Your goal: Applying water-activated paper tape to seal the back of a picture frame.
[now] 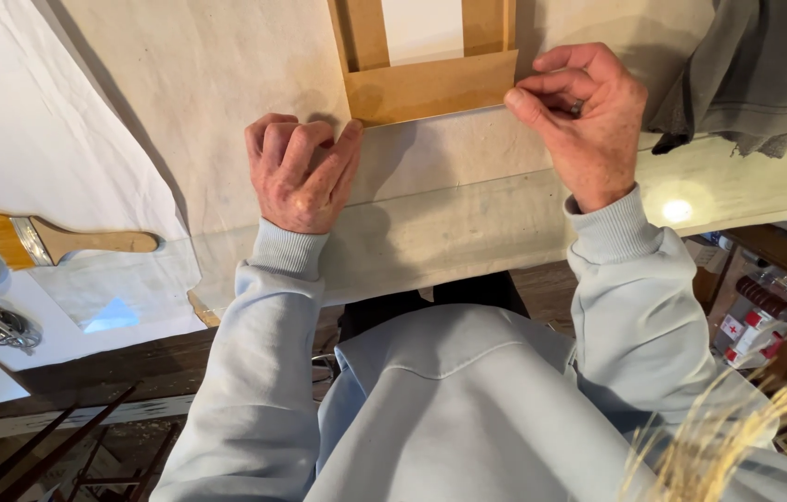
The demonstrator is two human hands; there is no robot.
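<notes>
Canvas (468,177), a pale unprimed sheet, lies flat over the worktable (756,181) right in front of you, its near edge hanging toward your lap, and both your hands rest on it at the bottom rail of a wooden stretcher frame (430,85). Your left hand (298,172) is curled nearly into a fist, knuckles down on the cloth, with the thumb tip pressed against the frame's lower left corner; whether it pinches any fabric you cannot tell. Your right hand (587,116) is closed in a pinch at the frame's lower right corner, thumb and forefinger meeting on the cloth edge there. Judge the cloth as light, soft and limp: it will crease and slide rather than hold a shape, so take it along the edge near the corners, where the stiff rail backs it. The frame looks rigid and light, best held by its bars. Off to your left, well apart, a flat paintbrush (59,242) with a wooden handle lies on white paper (12,130). Farther right, a grey garment (747,70) is heaped on the table.
</notes>
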